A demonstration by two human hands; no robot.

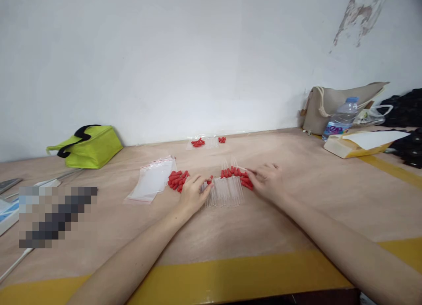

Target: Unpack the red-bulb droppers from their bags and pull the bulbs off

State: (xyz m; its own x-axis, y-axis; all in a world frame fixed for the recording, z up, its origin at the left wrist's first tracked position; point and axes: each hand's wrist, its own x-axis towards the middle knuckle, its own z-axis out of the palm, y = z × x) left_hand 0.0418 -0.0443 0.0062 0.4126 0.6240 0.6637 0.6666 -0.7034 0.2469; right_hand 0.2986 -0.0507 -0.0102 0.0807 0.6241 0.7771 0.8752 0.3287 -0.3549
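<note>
Thin clear tubes (227,193) lie side by side on the table, with a row of red rubber bulbs (227,172) at their far ends. My left hand (194,191) is beside the tubes' left edge, thumb and forefinger closed on a red rubber bulb (209,181). A loose pile of red bulbs (176,179) sits just left of that hand, partly covered by it. On the right, my right hand (266,178) is closed, with a thin pale tube (241,168) reaching left from its fingertips. More red bulbs (246,182) lie against its fingers.
Clear zip bags (152,180) lie left of the bulb pile. Bagged red pieces (198,143) rest near the wall. A lime-green bag (94,147) stands back left; a beige bag (316,111), water bottle (341,118) and open carton (359,144) stand right. Yellow tape (211,274) runs along the front edge.
</note>
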